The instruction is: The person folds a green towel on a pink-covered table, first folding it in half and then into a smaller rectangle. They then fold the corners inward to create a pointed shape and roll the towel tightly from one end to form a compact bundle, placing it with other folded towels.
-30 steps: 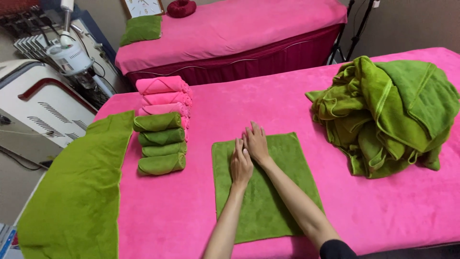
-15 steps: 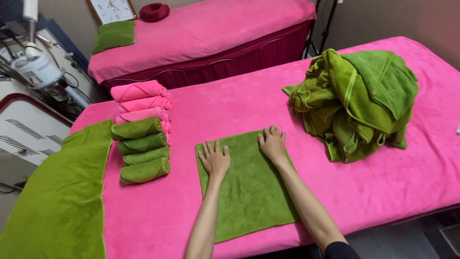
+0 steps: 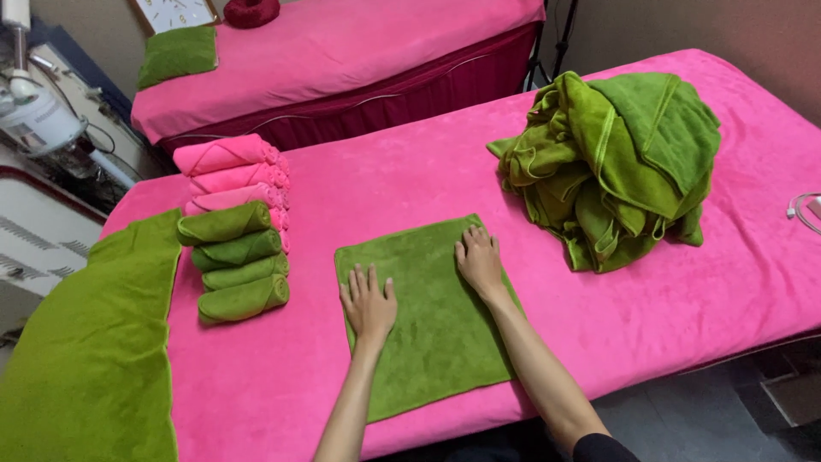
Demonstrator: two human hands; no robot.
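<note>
Pink-covered table (image 3: 410, 180) fills the view. Far right: heap of green towels (image 3: 616, 162). Near centre: flat green towel (image 3: 428, 312). Left: rolled green and pink towels (image 3: 235, 227). Left hand (image 3: 369, 301) and right hand (image 3: 479, 261) lie open, palms pressed flat on the flat towel, gripping nothing.

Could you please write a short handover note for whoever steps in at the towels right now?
Left hand: flat, palm down, on the left part of the spread green towel, holding nothing.
Right hand: flat on the towel's upper right part, holding nothing.
The towel lies open on the pink bed cover.
Done: four rolled green towels and three rolled pink towels lined up to the left.
Left: the spread towel is unrolled; a heap of loose green towels waits on the right.
</note>
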